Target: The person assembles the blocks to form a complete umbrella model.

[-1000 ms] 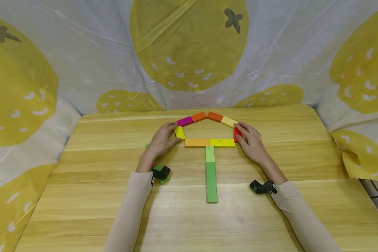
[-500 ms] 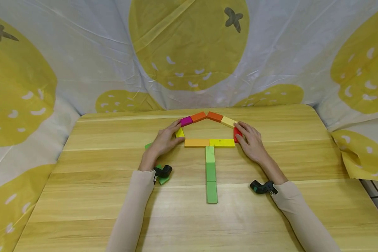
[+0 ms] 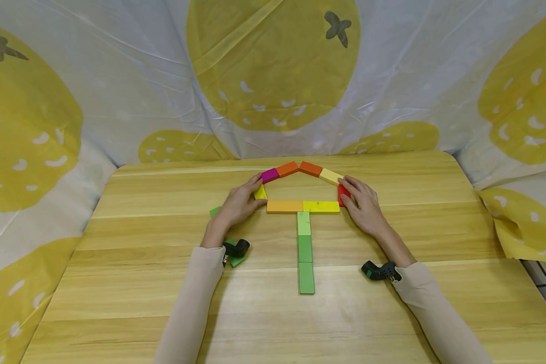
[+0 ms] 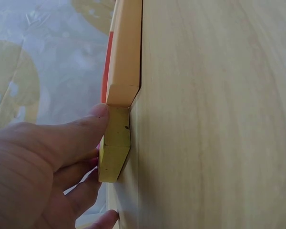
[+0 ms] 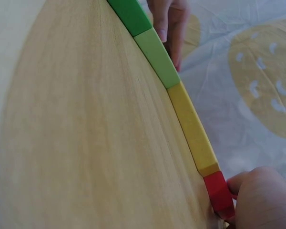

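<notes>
Flat coloured blocks form a house-like outline on a wooden table. My left hand (image 3: 238, 203) is at its left side, thumb and fingers around a short yellow block (image 4: 115, 138); its fingertips reach the left end of the purple block (image 3: 269, 175). On the opposite side, my right hand (image 3: 364, 206) holds a red block (image 5: 219, 193) between thumb and fingers, partly hiding it. Between the hands lie a light orange block (image 3: 284, 207) and a long yellow block (image 3: 321, 207), end to end. Two orange-red blocks (image 3: 310, 168) meet at the peak, beside a pale yellow block (image 3: 331, 176).
A column of green blocks (image 3: 305, 248) runs from the middle of the outline toward the person. More green blocks (image 3: 237, 261) lie under the left wrist, partly hidden. The wooden table (image 3: 336, 323) ends at a fruit-printed cloth (image 3: 273, 65) behind.
The left hand has shifted slightly right, so its fingertips now cover the left end of the purple block. My right hand has stayed at the red block.
</notes>
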`<act>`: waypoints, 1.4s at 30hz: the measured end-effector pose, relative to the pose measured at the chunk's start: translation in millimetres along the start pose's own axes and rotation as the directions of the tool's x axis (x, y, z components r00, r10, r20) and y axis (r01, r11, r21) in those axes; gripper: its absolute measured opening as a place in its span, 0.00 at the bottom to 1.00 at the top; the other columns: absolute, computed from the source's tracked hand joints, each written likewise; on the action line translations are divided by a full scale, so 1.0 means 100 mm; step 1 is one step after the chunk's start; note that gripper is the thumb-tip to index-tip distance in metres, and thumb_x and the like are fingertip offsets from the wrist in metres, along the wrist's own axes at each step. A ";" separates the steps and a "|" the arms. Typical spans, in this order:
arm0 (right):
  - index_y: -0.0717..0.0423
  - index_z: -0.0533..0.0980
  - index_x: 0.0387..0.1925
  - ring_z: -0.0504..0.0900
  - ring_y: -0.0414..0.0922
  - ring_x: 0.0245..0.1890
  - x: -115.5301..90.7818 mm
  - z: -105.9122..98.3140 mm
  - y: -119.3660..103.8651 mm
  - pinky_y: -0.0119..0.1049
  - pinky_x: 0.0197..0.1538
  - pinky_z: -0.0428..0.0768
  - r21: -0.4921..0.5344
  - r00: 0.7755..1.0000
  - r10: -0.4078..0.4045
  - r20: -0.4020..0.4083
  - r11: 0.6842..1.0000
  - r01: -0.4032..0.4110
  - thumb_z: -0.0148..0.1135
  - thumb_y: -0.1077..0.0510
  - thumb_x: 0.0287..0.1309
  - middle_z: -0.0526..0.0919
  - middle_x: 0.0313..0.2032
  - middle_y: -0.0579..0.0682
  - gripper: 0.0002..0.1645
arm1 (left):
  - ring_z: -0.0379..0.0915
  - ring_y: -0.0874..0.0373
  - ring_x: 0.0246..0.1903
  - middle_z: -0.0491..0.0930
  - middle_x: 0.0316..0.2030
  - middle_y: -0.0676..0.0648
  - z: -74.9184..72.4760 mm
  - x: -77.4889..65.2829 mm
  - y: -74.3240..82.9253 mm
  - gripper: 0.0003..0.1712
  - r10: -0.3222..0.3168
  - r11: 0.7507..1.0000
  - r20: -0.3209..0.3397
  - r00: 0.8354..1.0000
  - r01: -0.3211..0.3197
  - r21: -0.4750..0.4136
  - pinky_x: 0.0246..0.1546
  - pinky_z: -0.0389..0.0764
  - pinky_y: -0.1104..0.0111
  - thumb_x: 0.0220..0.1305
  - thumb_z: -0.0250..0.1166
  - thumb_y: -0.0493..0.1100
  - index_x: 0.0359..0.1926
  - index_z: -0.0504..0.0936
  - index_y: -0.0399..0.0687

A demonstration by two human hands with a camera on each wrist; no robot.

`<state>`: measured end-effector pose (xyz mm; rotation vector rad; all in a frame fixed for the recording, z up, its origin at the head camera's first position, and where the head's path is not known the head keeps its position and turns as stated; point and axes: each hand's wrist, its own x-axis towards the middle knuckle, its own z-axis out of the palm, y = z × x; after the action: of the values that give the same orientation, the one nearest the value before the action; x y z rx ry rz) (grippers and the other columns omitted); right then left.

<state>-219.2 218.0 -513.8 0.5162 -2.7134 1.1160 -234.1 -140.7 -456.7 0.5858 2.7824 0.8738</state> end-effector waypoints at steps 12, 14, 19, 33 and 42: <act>0.61 0.69 0.73 0.61 0.66 0.75 -0.01 -0.02 -0.03 0.69 0.75 0.50 0.000 1.000 0.007 -0.001 1.000 -0.007 0.52 0.59 0.78 0.66 0.74 0.67 0.27 | 0.56 0.42 0.78 0.54 0.81 0.41 0.00 0.01 0.01 0.38 0.011 1.000 0.003 1.000 -0.011 0.010 0.79 0.56 0.43 0.74 0.64 0.46 0.77 0.62 0.34; 0.61 0.69 0.73 0.61 0.66 0.75 -0.01 -0.02 -0.03 0.69 0.75 0.50 0.000 1.000 0.006 -0.003 1.000 -0.006 0.52 0.59 0.78 0.66 0.74 0.67 0.27 | 0.56 0.42 0.78 0.54 0.81 0.41 0.00 0.01 0.02 0.38 0.012 1.000 0.003 1.000 -0.012 0.012 0.79 0.56 0.43 0.74 0.64 0.46 0.77 0.62 0.34; 0.61 0.69 0.73 0.60 0.66 0.76 -0.01 -0.02 -0.03 0.69 0.75 0.49 0.008 1.000 0.012 -0.004 1.000 -0.011 0.52 0.58 0.78 0.66 0.74 0.66 0.27 | 0.54 0.42 0.79 0.52 0.82 0.41 0.00 0.00 0.02 0.39 0.002 1.000 0.012 1.000 -0.002 0.007 0.79 0.55 0.42 0.75 0.64 0.46 0.77 0.60 0.35; 0.61 0.69 0.73 0.62 0.65 0.75 -0.01 -0.02 0.00 0.69 0.76 0.47 0.012 1.000 0.025 -0.010 1.000 -0.025 0.50 0.59 0.78 0.67 0.74 0.66 0.27 | 0.50 0.40 0.80 0.52 0.81 0.36 -0.04 -0.05 -0.01 0.38 -0.037 0.998 0.036 0.999 0.039 -0.055 0.80 0.56 0.49 0.75 0.64 0.43 0.77 0.60 0.31; 0.60 0.69 0.73 0.63 0.65 0.74 0.00 -0.02 -0.02 0.69 0.78 0.43 0.018 0.999 0.032 -0.006 0.999 -0.032 0.51 0.59 0.78 0.67 0.74 0.66 0.27 | 0.52 0.39 0.79 0.53 0.80 0.36 -0.04 -0.07 -0.04 0.38 -0.027 0.998 0.027 0.999 0.028 -0.059 0.79 0.57 0.49 0.75 0.63 0.42 0.76 0.61 0.30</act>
<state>-218.4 218.0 -511.4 0.4735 -2.7182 1.1486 -229.8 -148.7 -455.1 0.5443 2.7249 0.9324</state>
